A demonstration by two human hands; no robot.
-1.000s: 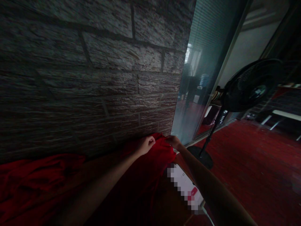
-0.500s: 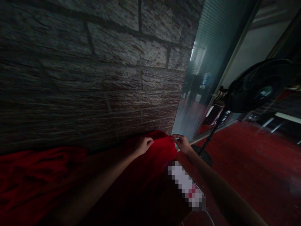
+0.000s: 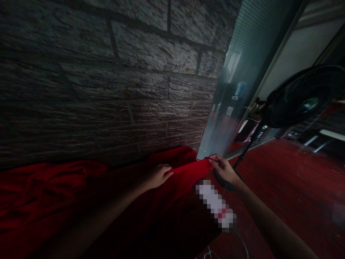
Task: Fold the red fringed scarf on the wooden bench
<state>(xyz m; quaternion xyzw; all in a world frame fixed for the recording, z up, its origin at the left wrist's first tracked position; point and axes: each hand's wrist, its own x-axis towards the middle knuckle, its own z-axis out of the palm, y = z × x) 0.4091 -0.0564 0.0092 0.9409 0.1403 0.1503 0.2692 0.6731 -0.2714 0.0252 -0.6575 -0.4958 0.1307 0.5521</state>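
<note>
A red cloth (image 3: 185, 172) is stretched between my two hands over a dark surface beside the stone wall. My left hand (image 3: 159, 176) is closed in a pinch on its near-left edge. My right hand (image 3: 224, 169) pinches the cloth's right corner between thumb and fingers. A fold of red fabric lies behind the stretched edge, against the wall. Just below the cloth sits a blurred-out white item (image 3: 212, 201) with a reddish patch. The cloth's lower part fades into shadow.
More crumpled red fabric (image 3: 40, 194) lies at the left. A rough stone-block wall (image 3: 140, 86) rises behind, next to a ribbed glass panel (image 3: 223, 108). To the right, a black stand fan (image 3: 299, 100) stands on the red floor (image 3: 291, 180). A thin cable (image 3: 244, 244) hangs below.
My right hand has moved right and slightly down, drawing the cloth's corner out. My left hand has shifted a little left and down, and the edge between them is straighter.
</note>
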